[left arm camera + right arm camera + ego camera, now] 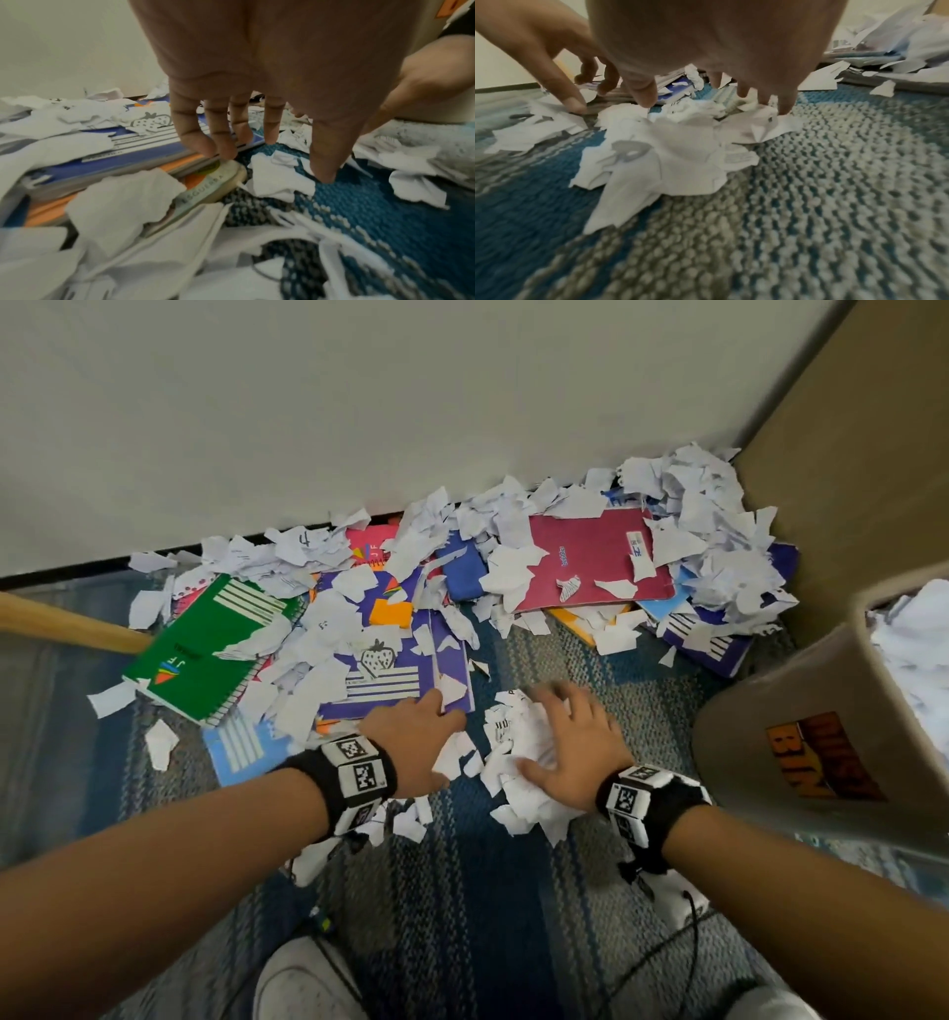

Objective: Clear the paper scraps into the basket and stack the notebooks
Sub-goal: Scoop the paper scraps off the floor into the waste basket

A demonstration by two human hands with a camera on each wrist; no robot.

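The left hand (411, 731) is reaching down to the patterned blue-and-grey carpet (513, 916), its fingers (197, 140) spread apart and only slightly bent, with their tips touching the near edge of a blue notebook printed with a white strawberry and stripes (380, 670). Nothing is being gripped by this hand; its thumb is pointing down at torn white paper scraps (277, 178) lying on the carpet just beneath it. Under that notebook, an orange-covered notebook (51, 209) is showing at the edge of the pile.

Just beside it, the right hand (575, 742) is lying spread over a loose heap of crumpled white paper scraps (518, 762), fingers apart and tips (647, 97) pressing down onto the paper; whether they are closing round any of it I cannot tell, as the fingers are blurred.

Beyond the left hand and off to its outer side, a green spiral-bound notebook (205, 644) is lying half covered in scraps. Beyond the right hand, a magenta notebook (590, 557) is lying against the white wall (359, 403) amid a thick drift of torn paper. To the outer side of the right hand, a beige plastic waste basket with an orange label (801, 726) is standing close by, white paper showing inside it. A white shoe (303, 978) is showing nearer the person than both wrists.
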